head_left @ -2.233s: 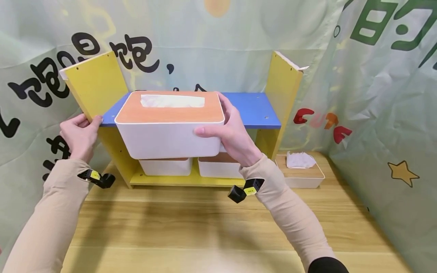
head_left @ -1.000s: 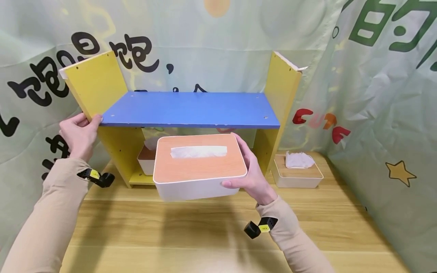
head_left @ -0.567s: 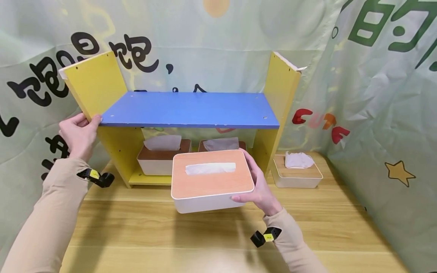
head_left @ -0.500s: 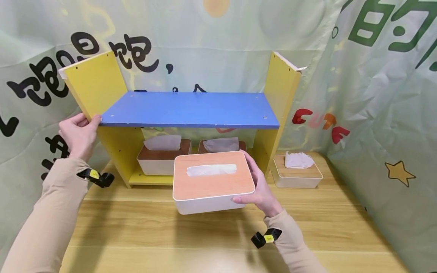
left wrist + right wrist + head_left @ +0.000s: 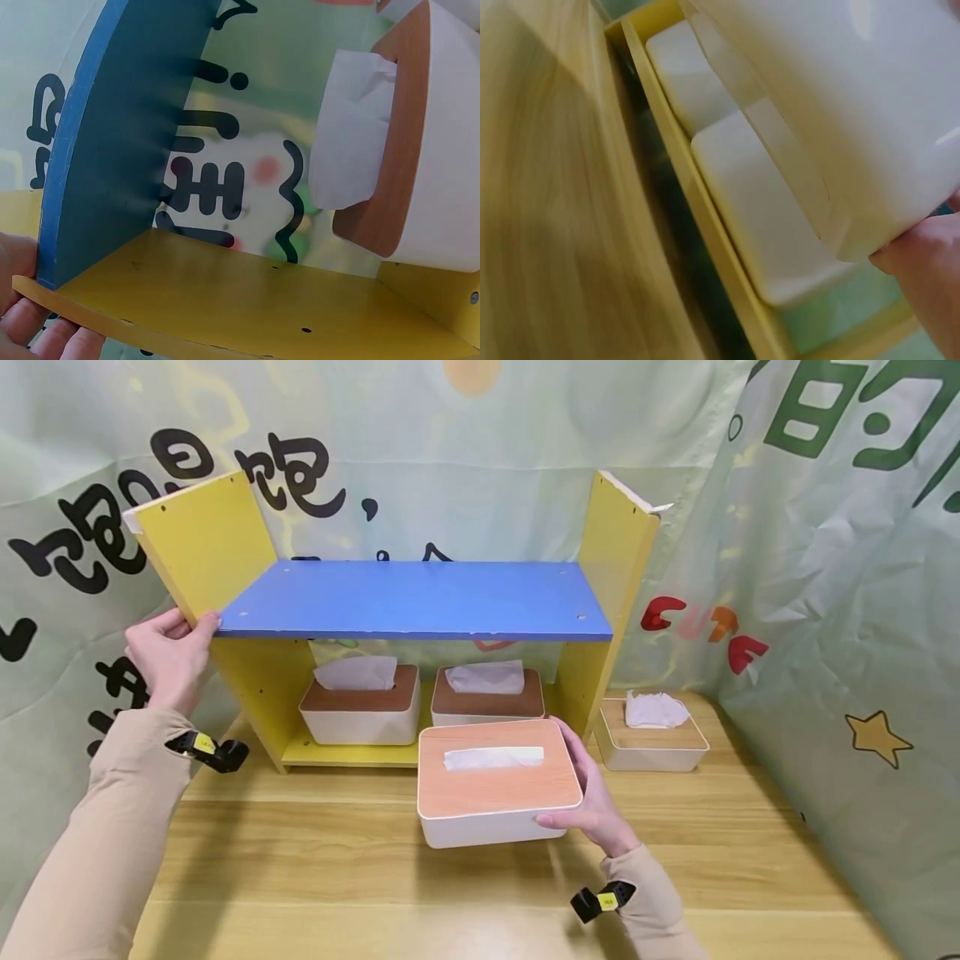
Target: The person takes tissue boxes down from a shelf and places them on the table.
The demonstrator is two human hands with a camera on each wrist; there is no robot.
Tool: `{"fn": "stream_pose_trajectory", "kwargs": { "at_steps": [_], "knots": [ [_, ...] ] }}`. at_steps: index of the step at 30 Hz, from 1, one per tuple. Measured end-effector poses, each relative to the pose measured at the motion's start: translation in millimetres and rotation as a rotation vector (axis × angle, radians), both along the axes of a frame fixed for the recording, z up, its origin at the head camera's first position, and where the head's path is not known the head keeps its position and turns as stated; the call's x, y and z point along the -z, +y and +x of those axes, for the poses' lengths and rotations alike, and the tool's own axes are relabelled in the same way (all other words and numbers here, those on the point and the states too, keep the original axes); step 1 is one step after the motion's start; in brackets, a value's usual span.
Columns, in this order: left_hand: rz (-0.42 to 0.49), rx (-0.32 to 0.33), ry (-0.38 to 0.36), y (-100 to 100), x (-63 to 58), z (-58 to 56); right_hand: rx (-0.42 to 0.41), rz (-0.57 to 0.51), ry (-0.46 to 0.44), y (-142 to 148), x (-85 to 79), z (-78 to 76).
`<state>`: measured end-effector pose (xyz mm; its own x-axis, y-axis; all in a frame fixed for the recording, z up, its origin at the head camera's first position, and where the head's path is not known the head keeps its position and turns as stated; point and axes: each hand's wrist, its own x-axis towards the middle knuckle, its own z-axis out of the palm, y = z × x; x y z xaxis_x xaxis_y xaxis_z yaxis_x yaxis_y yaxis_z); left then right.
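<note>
My right hand (image 5: 596,806) grips a white tissue box (image 5: 495,827) with a light wood lid by its right end, thumb on the front wall. The box is held above the table, in front of the shelf unit, and white tissue shows in its slot. In the right wrist view the white box (image 5: 840,112) fills the upper right. My left hand (image 5: 171,660) holds the front edge of the left yellow side panel (image 5: 210,543), thumb by the corner of the blue shelf board (image 5: 420,597). In the left wrist view its fingers (image 5: 56,337) wrap round that panel's edge.
Two tissue boxes with darker lids stand on the lower yellow board: a left box (image 5: 360,724) and a right box (image 5: 487,704), partly covered by the held one. Another tissue box (image 5: 652,758) sits on the wooden table (image 5: 315,860) right of the unit. Printed cloth (image 5: 465,443) hangs behind.
My right hand has carried the tissue box from in front of the blue board down and to the right, uncovering the boxes on the lower board. The left hand has kept its hold.
</note>
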<state>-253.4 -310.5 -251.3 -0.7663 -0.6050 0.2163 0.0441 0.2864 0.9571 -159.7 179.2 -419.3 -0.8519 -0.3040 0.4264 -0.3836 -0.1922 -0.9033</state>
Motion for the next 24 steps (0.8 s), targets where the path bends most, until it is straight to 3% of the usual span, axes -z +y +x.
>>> {"fn": "stream_pose_trajectory", "kwargs": {
  "at_steps": [9, 24],
  "knots": [
    [-0.006, 0.0, 0.003, 1.1, -0.2, 0.6, 0.033, 0.054, -0.009, 23.5, 14.9, 2.2],
    [0.011, -0.006, 0.003, 0.5, -0.8, -0.4, 0.09, 0.145, -0.007, 64.1, 21.2, 12.4]
  ]
}}
